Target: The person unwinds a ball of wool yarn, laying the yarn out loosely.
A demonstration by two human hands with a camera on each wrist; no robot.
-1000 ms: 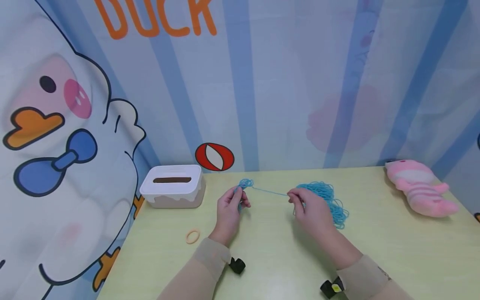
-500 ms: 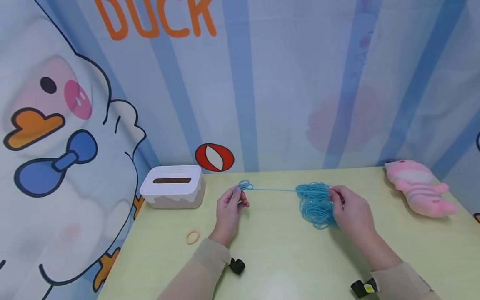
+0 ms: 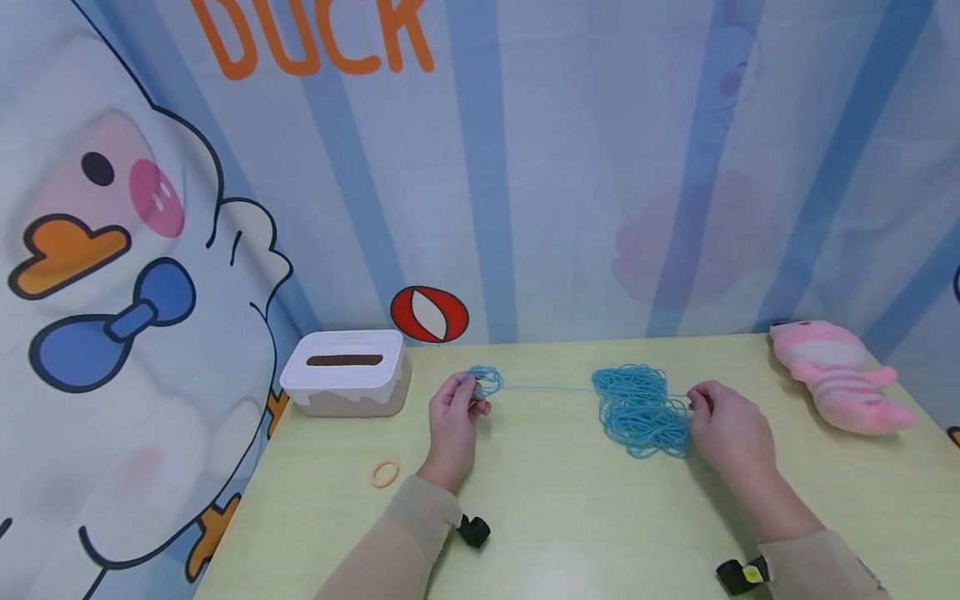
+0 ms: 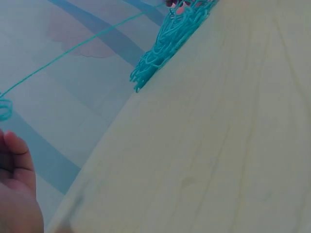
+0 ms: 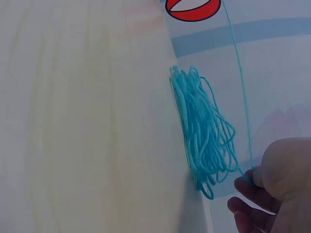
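Observation:
In the head view my left hand (image 3: 453, 425) pinches a small looped bundle of blue yarn (image 3: 487, 381) between thumb and fingers. From it a single strand (image 3: 547, 388) runs taut to the right, passing over the loose yarn pile (image 3: 641, 410) on the table. My right hand (image 3: 731, 429), just right of that pile, pinches the strand between thumb and forefinger. The right wrist view shows the strand (image 5: 244, 97) reaching the right fingertips, and a second length going from them to the pile (image 5: 201, 131). Only part of the left hand (image 4: 17, 189) shows in the left wrist view.
A white and grey tissue box (image 3: 347, 372) stands at the back left of the pale table (image 3: 570, 517). An orange ring (image 3: 386, 474) lies left of my left hand. A pink plush toy (image 3: 840, 377) lies at the back right. A printed curtain (image 3: 570, 167) hangs behind.
My right hand has moved to the right, from the front of the yarn pile to beyond its right side, drawing the strand longer. The left hand stays nearly in place, its loops tilting slightly.

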